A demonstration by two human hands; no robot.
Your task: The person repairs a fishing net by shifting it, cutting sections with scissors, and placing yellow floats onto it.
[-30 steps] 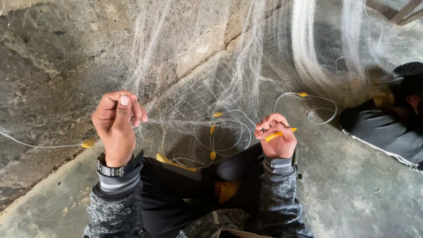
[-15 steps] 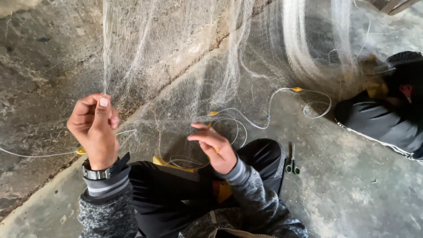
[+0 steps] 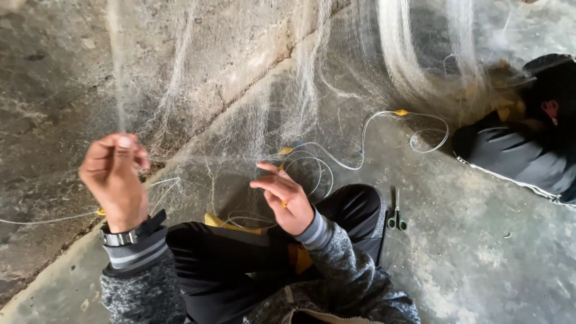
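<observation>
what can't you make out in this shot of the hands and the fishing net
- Head view: left hand is motion-blurred; whether its pinched fingertips grip net strands is unclear.
- Right hand: a small yellow thing shows behind the fingers, mostly hidden.
- Scissors: too small for detail.
- Second person: cut off by the right edge, veiled by net.

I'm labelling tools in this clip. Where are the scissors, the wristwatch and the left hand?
scissors [image 3: 396,217]: head view, on the handles.
wristwatch [image 3: 123,236]: head view, on the band.
left hand [image 3: 115,174]: head view, back of the hand.
</observation>
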